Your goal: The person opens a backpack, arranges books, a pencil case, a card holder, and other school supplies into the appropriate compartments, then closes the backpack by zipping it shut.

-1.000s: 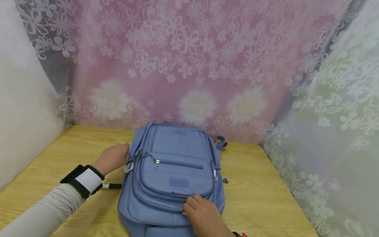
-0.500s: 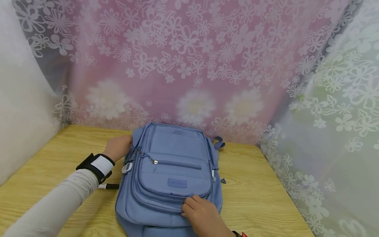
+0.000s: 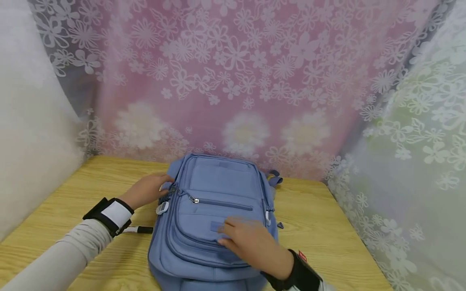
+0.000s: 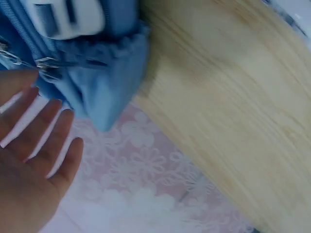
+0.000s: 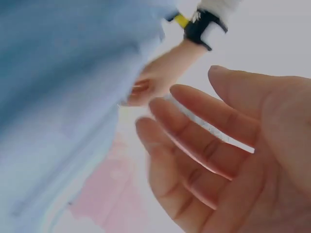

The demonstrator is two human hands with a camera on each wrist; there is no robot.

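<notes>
A blue backpack (image 3: 223,178) lies front side up on the wooden table. By its upper left side is my left hand (image 3: 147,190), its fingertips right at the edge near the metal zipper pulls (image 4: 47,64). The left wrist view shows that hand's fingers (image 4: 54,131) spread and holding nothing. Over the lower front pocket hovers my right hand (image 3: 251,242), slightly blurred. In the right wrist view the right hand's fingers (image 5: 194,141) are loosely bent, apart, with nothing between them. A short front zipper (image 3: 225,204) crosses the backpack below its upper panel.
A black and white marker-like stick (image 3: 140,229) lies on the table (image 3: 324,234) left of the backpack, partly behind the left wrist. A strap (image 3: 274,178) sticks out at the upper right. Flowered curtains (image 3: 233,81) hang behind and at the sides.
My right hand has let go of the lower pocket's edge and risen up over the front. My left hand, earlier partly hidden behind the backpack's side, now shows its fingers at the edge.
</notes>
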